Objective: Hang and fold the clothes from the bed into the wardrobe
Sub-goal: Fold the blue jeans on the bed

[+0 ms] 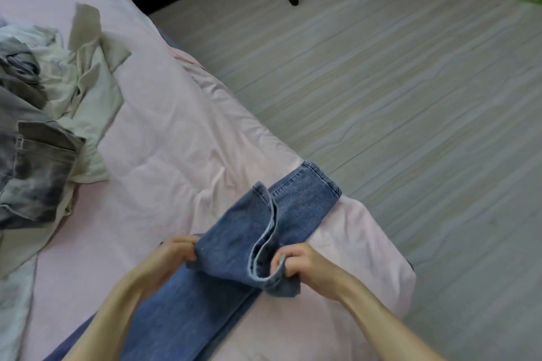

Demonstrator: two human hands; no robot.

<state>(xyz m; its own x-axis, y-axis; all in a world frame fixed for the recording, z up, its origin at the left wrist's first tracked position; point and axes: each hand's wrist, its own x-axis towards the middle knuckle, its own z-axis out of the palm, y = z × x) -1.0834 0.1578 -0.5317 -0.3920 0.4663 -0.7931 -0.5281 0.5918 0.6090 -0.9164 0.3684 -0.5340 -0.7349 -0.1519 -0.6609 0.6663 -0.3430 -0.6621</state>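
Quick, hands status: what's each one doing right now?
Left hand: closed, gripping one edge of the blue jeans.
Right hand: closed, gripping the other edge of the jeans.

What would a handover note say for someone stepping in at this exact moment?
Left hand grips one edge of the blue jeans; right hand grips the other, a leg end raised mid-fold.
Jeans lie along the pink bed, one hem at its edge.
Pile of grey and pale clothes waits at the left.
Done: jeans laid out, fold begun.
Left: finish the fold, handle the pile, move everything to the wardrobe, which is out of view.
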